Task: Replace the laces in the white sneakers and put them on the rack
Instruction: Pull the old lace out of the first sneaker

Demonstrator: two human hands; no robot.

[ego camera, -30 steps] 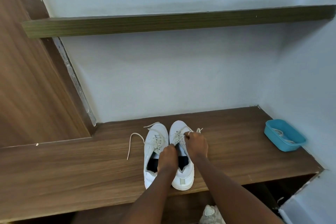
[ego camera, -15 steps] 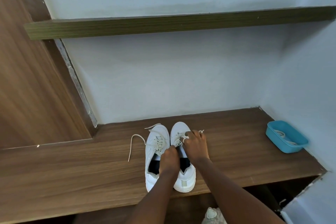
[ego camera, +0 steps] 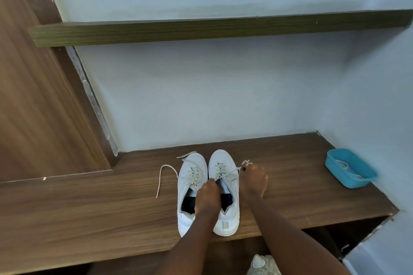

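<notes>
**Lace drawn taut between both grips over the right sneaker**

The right grip (ego camera: pixel 253 177) pinches the end of a pale lace (ego camera: pixel 228 173), whose tip sticks up just beyond its fingers. From there the lace runs tight, back and to the left, to the left grip (ego camera: pixel 206 194). That grip's curled fingers pinch the lace over the throat of the right sneaker (ego camera: pixel 223 161).

The right sneaker lies directly under the left grip and just left of the right one. The left sneaker (ego camera: pixel 190 174) touches it on the far side from the right grip. Both stand toes to the wall on the wooden counter (ego camera: pixel 89 207). A loose lace (ego camera: pixel 159 182) trails from the left sneaker onto the counter, left of both grips.

Well to the right of the right grip, a blue tub (ego camera: pixel 366 177) holds white laces (ego camera: pixel 344 165). A wooden shelf (ego camera: pixel 201 29) runs high above both.
</notes>
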